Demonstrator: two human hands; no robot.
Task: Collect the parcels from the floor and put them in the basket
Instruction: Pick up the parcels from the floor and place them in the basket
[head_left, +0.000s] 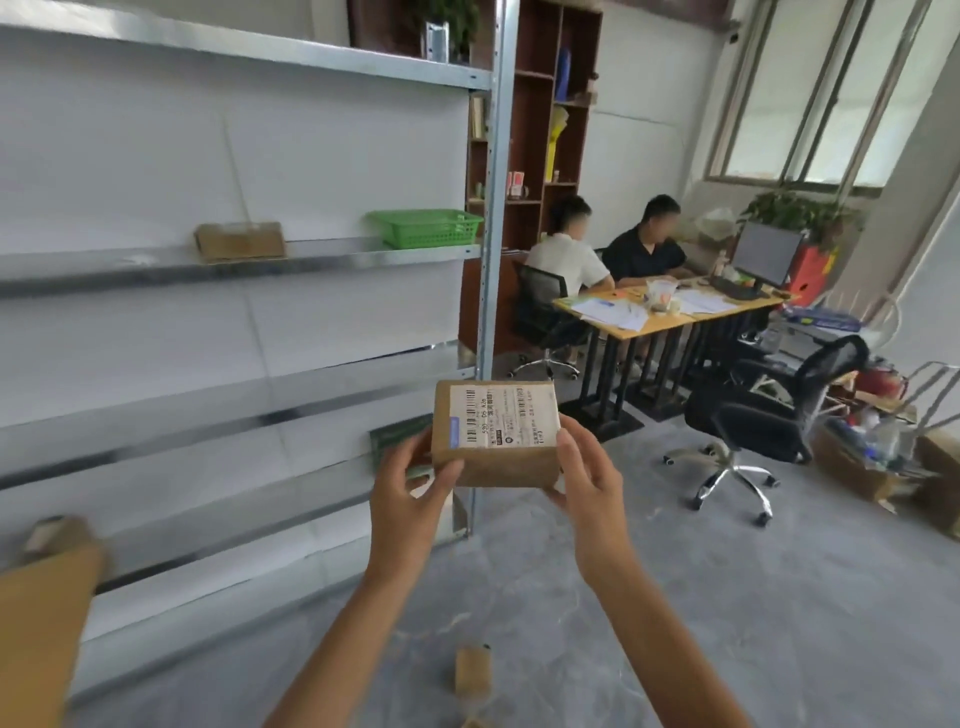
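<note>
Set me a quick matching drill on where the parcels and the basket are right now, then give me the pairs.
Things:
1. labelled parcel
2. green basket
3. plain brown box
4. small parcel

Places:
A. on the floor, near the bottom edge of the view
B. gripped between the left hand and the right hand
C. on the metal shelf, at its right end
D. on the same shelf, left of the basket

Pairs: 1-B, 2-C, 3-D, 4-A.
</note>
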